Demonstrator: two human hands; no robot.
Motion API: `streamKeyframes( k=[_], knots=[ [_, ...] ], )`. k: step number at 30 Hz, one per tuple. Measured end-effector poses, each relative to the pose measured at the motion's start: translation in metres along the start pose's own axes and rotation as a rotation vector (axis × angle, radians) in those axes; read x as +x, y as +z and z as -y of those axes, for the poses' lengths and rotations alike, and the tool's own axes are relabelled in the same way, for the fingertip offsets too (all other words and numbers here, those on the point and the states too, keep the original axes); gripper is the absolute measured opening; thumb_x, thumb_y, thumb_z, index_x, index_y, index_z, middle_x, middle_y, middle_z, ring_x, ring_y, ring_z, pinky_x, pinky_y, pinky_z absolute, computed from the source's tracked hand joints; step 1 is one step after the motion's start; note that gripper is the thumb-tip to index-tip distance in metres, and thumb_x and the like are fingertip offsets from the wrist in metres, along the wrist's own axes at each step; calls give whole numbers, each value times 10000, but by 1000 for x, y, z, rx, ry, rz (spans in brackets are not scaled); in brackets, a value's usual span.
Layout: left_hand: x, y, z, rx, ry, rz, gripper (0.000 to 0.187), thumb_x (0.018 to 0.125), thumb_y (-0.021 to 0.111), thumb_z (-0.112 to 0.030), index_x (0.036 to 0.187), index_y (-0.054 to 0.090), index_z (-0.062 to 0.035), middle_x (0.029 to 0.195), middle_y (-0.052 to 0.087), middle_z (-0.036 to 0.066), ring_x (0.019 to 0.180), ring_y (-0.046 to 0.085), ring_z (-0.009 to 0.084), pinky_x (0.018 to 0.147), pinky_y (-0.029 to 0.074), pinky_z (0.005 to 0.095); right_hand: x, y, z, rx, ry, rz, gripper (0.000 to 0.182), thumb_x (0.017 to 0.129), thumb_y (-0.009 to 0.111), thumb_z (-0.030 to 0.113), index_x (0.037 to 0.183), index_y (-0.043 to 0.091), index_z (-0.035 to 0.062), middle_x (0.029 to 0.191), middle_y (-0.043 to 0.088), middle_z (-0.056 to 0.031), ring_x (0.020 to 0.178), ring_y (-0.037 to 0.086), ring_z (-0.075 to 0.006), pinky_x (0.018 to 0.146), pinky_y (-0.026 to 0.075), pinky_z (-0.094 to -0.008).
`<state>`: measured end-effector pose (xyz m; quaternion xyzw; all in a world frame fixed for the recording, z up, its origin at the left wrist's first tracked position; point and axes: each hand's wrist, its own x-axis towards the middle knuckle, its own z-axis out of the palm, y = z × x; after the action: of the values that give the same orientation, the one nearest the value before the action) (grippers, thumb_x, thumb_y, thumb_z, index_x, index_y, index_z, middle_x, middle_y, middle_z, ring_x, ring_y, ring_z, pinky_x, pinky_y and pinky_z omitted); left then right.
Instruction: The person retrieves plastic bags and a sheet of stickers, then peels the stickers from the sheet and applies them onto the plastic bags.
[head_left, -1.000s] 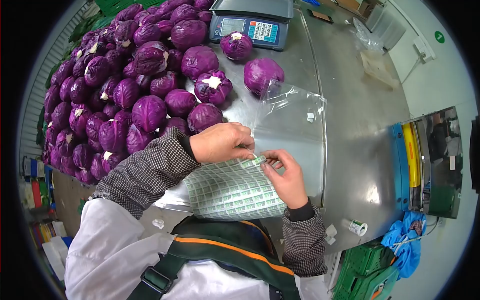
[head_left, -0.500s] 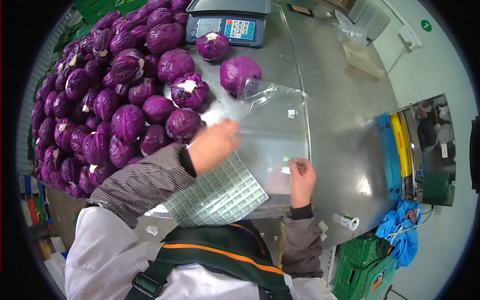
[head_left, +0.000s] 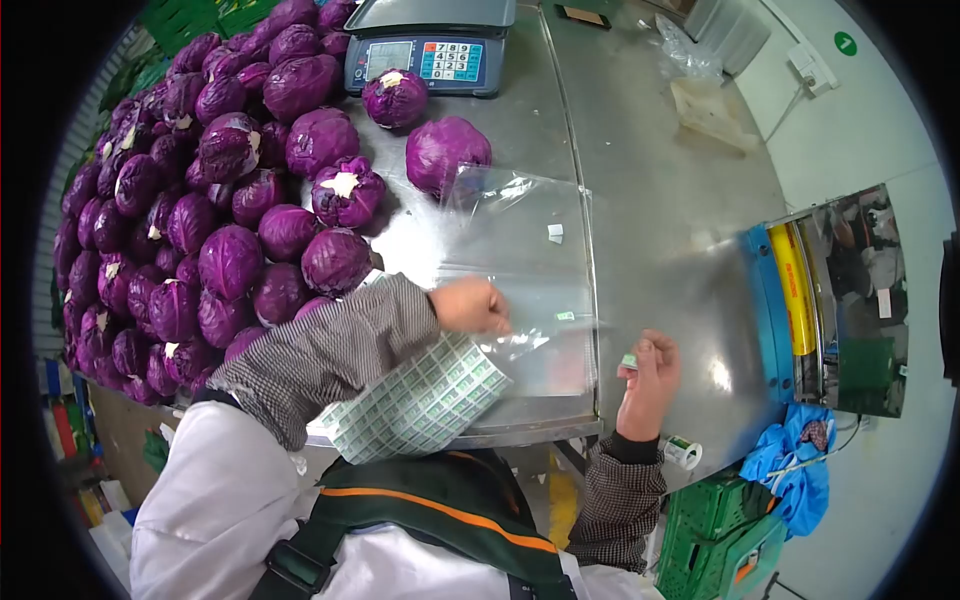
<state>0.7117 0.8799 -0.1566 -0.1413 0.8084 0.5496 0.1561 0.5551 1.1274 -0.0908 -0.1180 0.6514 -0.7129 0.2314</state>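
My left hand (head_left: 470, 305) is closed, its fingertips on the lower part of a clear plastic bag (head_left: 515, 215), where the film is creased and bunched up. A small green label (head_left: 565, 316) sits on the bag, right of those fingers. Off the bag's right side, my right hand (head_left: 650, 385) is raised and pinches a small green-and-white sticker (head_left: 628, 361) between thumb and fingers. Under my left forearm lies a sheet of green stickers (head_left: 420, 400), partly covered by the sleeve and curling at the table's front edge.
Red cabbages (head_left: 230, 260) are heaped at the left, with a loose cabbage (head_left: 448, 155) beyond the bag. A digital scale (head_left: 430, 60) stands at the back of the metal table (head_left: 650, 220). To the right are a blue-and-yellow machine (head_left: 790, 290), a label roll (head_left: 682, 452) and green crates (head_left: 715, 530).
My right hand has moved right, off the bag, with a sticker in its fingers. A green label now shows on the bag. My left hand has shifted right and down onto the film, which is creased.
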Motion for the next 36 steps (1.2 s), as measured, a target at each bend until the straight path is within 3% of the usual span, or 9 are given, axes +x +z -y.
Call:
streamKeyframes(
  k=[6,16,18,21,24,26,30,33,36],
  knots=[
    [6,6,-1,451,-18,91,192,762,737,-267,830,702,-91,764,684,79,708,651,255,682,508,374,-2,10,-9,1,64,-2,121,942,581,55,1057,569,22,872,559,5,710,490,-36,559,440,-209],
    [-17,-64,-20,-198,-128,14,161,915,619,-251,977,649,-106,796,660,-5,726,632,76,600,477,228,-13,10,-26,-25,84,-1,122,938,581,39,1058,564,18,852,559,1,683,506,-54,568,436,-195],
    [-17,-94,-22,-387,-35,-383,252,872,661,-262,990,636,-41,833,688,54,681,632,123,568,501,299,-13,13,-27,-99,92,35,145,938,582,42,1080,563,24,821,548,15,664,508,-52,575,443,-195],
    [-14,-107,-18,280,233,-1490,266,841,645,-92,1093,588,-32,863,602,142,831,627,262,697,521,365,6,12,-56,-304,38,168,147,924,567,-24,1070,560,-13,858,557,3,708,531,-64,625,471,-222],
    [-23,-26,-34,261,638,-964,279,793,658,-66,1059,571,-61,965,584,118,862,601,302,747,505,409,28,17,-88,-663,-22,312,279,856,668,39,1117,573,22,868,614,-80,770,603,-208,741,498,-313],
    [-35,29,-33,457,473,-324,342,782,717,-184,1051,546,-59,982,552,138,929,611,312,756,523,426,38,17,-111,-1155,-299,388,424,786,756,131,1160,576,44,904,608,-158,852,603,-344,810,491,-421],
    [-29,79,9,600,223,-189,283,834,672,-199,1058,561,-67,1019,528,123,930,608,304,792,530,414,18,23,-60,-1328,-566,229,477,792,766,139,1211,562,36,940,562,-124,763,588,-273,740,501,-392],
    [-24,77,16,565,181,-186,206,868,616,-200,1022,584,-67,1003,540,119,924,613,293,781,531,405,8,3,-51,-794,-142,79,417,834,738,99,1201,559,16,877,540,-64,663,536,-151,636,486,-297],
    [-28,64,2,586,211,-181,216,863,636,-225,1017,599,-78,978,557,94,913,618,280,768,530,400,-8,-3,-48,-491,-154,-7,245,897,669,54,1117,586,-17,817,535,-17,637,492,-71,575,447,-231]
  ],
)
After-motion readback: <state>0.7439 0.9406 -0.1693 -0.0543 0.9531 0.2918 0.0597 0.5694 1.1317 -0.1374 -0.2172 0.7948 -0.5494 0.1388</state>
